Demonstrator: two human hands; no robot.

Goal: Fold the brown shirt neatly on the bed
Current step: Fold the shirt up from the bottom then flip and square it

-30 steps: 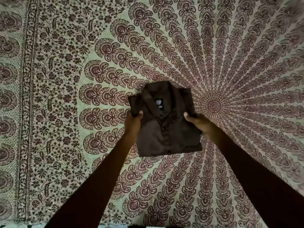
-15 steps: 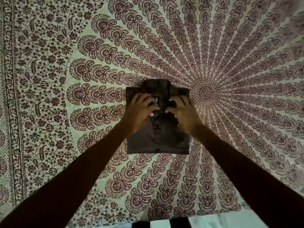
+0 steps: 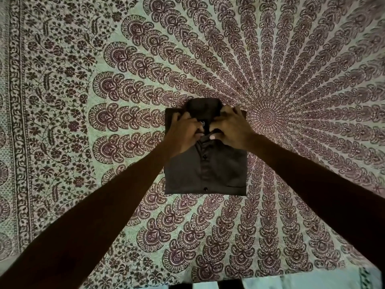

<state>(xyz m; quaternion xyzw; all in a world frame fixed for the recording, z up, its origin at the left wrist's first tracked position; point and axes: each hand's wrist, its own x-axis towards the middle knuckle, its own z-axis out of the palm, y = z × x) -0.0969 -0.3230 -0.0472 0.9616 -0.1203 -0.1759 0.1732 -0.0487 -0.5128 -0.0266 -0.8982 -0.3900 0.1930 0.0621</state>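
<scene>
The brown shirt lies folded into a neat rectangle in the middle of the bed, collar at the far end, button placket facing up. My left hand rests on the left side of the collar, fingers curled and pinching the fabric by the top of the placket. My right hand mirrors it on the right collar side, thumb and fingers pinching the cloth near the neck label. Both hands hide most of the collar opening.
The bed is covered by a cream sheet with a maroon peacock-feather mandala print and a floral border at the left. The near edge of the bed shows at the bottom.
A second ago the hands held the shirt's sides. They then moved onto its chest, and now sit further up at the collar, pinching it. The shirt lies squarer.
</scene>
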